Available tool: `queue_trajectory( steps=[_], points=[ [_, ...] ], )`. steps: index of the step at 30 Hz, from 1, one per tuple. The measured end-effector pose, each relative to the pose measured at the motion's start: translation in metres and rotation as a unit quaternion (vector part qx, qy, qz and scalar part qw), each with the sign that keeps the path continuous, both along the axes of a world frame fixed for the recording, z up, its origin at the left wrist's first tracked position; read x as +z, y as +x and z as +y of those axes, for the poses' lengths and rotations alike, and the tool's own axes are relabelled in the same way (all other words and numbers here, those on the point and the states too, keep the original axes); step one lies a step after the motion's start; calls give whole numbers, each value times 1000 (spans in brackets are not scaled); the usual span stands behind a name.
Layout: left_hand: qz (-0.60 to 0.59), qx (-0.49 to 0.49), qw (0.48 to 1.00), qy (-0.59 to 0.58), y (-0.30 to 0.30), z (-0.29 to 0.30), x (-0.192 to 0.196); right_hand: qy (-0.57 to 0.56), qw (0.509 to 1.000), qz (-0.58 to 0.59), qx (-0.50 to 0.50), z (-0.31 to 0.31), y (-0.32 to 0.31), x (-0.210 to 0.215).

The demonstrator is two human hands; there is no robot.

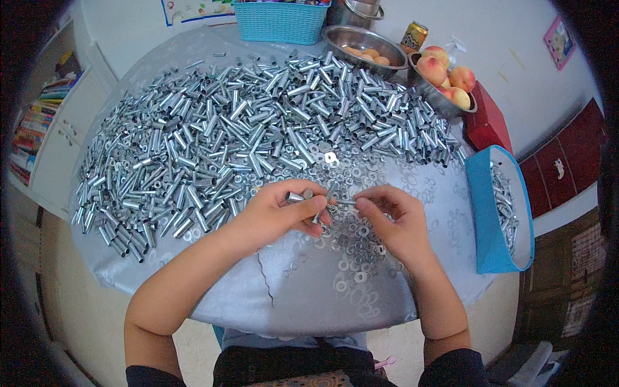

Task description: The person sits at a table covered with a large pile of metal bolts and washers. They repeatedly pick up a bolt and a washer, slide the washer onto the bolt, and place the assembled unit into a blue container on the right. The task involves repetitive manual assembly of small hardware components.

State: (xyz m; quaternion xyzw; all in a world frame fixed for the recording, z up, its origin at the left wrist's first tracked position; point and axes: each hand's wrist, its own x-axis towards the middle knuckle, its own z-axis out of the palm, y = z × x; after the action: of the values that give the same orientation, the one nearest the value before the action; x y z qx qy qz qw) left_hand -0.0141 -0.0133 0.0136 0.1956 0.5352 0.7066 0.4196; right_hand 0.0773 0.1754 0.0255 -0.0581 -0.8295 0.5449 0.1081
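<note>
Near the middle of the table, my left hand (274, 209) is closed around a few metal pieces. A short silvery tube (294, 197) and a bolt with a round head (308, 193) stick out between its thumb and fingers. Another thin bolt (331, 191) slants up by its fingertips. My right hand (396, 216) pinches the end of a slim metal rod (345, 202), probably a bolt, which reaches across to the left fingers. Beneath both hands lie loose washers (360, 277) in a scattered layer. Fingers hide part of the held pieces.
A wide heap of metal tubes (258, 109) covers the table's far and left parts. At right stands a blue bin (485, 213) of bolts. Along the back are a turquoise basket (280, 22), a bowl of eggs (332, 40), a can (414, 35) and peaches (461, 78). A wire (265, 280) lies in front.
</note>
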Motion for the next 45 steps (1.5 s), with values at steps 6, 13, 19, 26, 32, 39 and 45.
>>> queue_trajectory(
  steps=[6,13,19,26,32,39,45],
  points=[
    [18,18,999,-30,-1,-1,5,144,980,73,-115,24,-5,13],
    [27,15,999,-31,0,1,6,231,948,73,-204,80,-2,9],
    [-15,37,999,-15,-1,0,7,266,939,-53,-211,96,2,12],
    [-20,32,999,-7,0,0,5,314,924,-107,-189,103,7,4],
    [1,22,1000,-16,-1,1,1,220,945,-47,-236,115,-9,2],
    [17,29,999,-33,1,5,4,-47,973,165,-158,112,-41,-21],
    [57,-13,997,-55,2,0,3,-94,995,-11,16,32,-22,2]
  ],
)
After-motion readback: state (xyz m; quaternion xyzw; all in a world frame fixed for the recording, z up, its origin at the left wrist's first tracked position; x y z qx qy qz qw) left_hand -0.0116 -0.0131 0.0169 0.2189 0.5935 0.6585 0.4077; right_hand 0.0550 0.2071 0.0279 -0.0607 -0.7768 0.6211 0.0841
